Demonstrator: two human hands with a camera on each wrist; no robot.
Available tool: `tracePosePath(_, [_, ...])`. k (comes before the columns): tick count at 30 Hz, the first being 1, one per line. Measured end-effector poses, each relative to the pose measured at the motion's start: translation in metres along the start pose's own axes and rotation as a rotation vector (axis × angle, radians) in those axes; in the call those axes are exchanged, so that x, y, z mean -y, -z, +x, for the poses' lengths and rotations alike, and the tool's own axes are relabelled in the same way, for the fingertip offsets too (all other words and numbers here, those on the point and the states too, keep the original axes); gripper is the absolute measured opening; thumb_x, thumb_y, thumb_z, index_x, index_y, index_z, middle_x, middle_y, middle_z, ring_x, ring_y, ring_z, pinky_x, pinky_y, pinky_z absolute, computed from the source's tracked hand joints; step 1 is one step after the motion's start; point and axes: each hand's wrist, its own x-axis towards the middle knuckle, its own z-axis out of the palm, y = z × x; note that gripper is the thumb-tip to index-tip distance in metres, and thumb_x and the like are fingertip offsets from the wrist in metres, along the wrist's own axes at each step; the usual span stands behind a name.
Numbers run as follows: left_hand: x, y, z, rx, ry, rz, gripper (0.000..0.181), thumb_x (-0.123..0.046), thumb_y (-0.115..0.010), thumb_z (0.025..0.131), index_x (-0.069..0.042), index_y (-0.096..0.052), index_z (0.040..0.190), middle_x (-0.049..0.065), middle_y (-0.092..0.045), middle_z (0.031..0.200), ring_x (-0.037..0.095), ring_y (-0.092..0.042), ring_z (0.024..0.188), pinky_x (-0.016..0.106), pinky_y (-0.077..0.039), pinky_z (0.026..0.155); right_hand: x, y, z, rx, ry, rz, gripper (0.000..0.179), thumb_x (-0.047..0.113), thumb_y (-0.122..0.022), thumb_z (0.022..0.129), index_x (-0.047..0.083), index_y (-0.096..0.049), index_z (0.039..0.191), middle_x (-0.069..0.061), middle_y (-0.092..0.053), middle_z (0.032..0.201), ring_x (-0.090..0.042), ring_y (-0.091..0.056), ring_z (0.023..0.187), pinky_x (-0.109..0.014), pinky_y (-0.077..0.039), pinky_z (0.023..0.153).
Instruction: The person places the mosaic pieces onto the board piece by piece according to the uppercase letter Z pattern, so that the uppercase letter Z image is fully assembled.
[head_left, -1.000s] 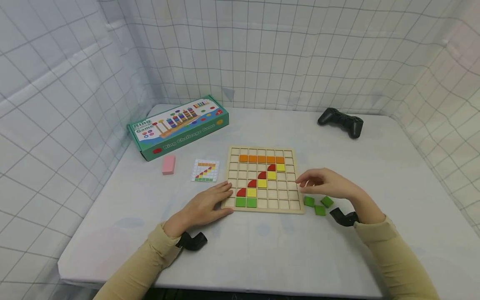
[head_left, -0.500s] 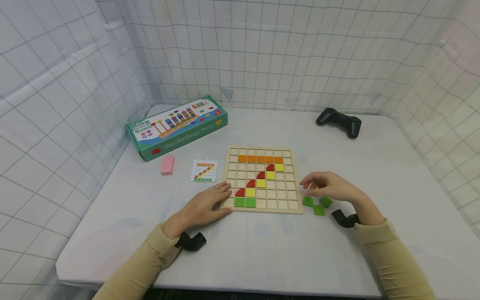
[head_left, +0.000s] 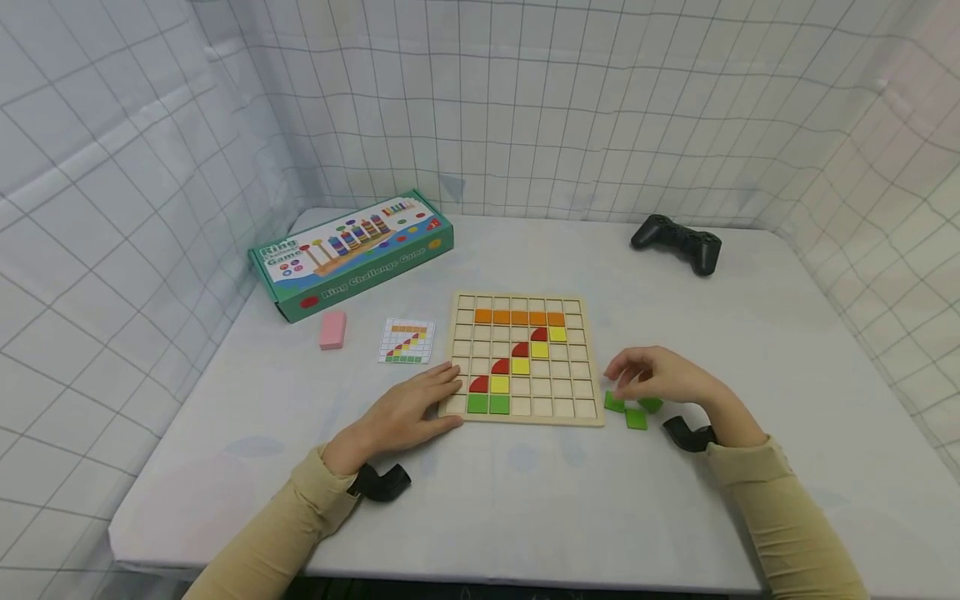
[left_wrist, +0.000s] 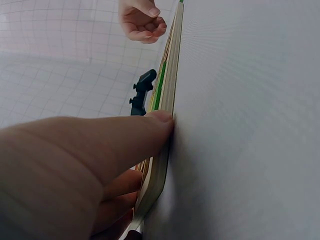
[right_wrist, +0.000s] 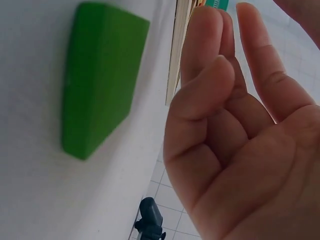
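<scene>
A wooden grid board (head_left: 561, 387) lies mid-table, with orange squares in a row, red quarter-round and yellow pieces in a diagonal, and two green squares at the near left. My left hand (head_left: 408, 408) rests at its near-left corner with fingers extended over the left edge; in the left wrist view the thumb (left_wrist: 159, 120) touches the near edge. Over three loose green square tiles (head_left: 636, 418), right of the board, hovers my right hand (head_left: 660, 373), fingers loosely bent and holding nothing. One green tile (right_wrist: 107, 80) stands out in the right wrist view, apart from the fingers.
Left of the board lies a pattern card (head_left: 406, 342) showing a similar coloured figure, with a pink block (head_left: 333, 330) beyond it. A green Ring Challenge Game box (head_left: 352, 254) sits at the back left, a black game controller (head_left: 677, 243) at the back right.
My right hand has moved slightly right and toward me, away from the board's edge and over the green tiles, now partly covering one. The left hand stays in place on the board.
</scene>
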Motion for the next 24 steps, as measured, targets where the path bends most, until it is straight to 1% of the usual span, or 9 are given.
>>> tracePosePath(5, [0.001,-0.001,0.000,-0.003,0.000,0.003,0.060,-0.036,-0.064,0.089,0.003,-0.050,0.133,0.017,-0.039,0.144,0.029,-0.030,0.136,0.044,-0.030,0.110,-0.006,-0.002,0.001,0.011,-0.032,-0.035,0.033,0.017,-0.076,0.080,0.003,-0.064,0.106,-0.008,-0.063,0.098,-0.021,-0.058,0.087,-0.028,-0.051,0.072])
tracePosePath(11, [0.000,-0.001,0.001,0.008,0.016,-0.004,0.060,-0.036,-0.063,0.090,0.002,-0.050,0.134,0.016,-0.039,0.145,0.027,-0.030,0.137,0.044,-0.030,0.110,-0.013,-0.003,0.003,0.015,-0.031,-0.068,0.034,0.018,-0.079,0.076,0.005,-0.064,0.104,-0.005,-0.062,0.095,-0.020,-0.056,0.085,-0.026,-0.051,0.069])
tracePosePath(18, [0.003,-0.004,0.000,-0.057,-0.038,0.014,0.059,-0.034,-0.067,0.087,0.005,-0.054,0.130,0.020,-0.044,0.140,0.031,-0.036,0.133,0.046,-0.035,0.107,-0.012,-0.005,0.004,0.017,-0.018,-0.100,0.030,0.014,-0.077,0.077,0.005,-0.065,0.103,-0.003,-0.062,0.092,-0.019,-0.055,0.082,-0.027,-0.050,0.069])
tracePosePath(24, [0.001,-0.002,0.000,-0.030,-0.019,-0.005,0.059,-0.033,-0.066,0.088,0.004,-0.051,0.132,0.018,-0.041,0.143,0.030,-0.032,0.135,0.046,-0.031,0.109,-0.011,-0.007,0.004,0.011,-0.024,-0.116,0.028,0.012,-0.077,0.077,0.006,-0.065,0.102,-0.001,-0.061,0.091,-0.018,-0.055,0.081,-0.027,-0.050,0.068])
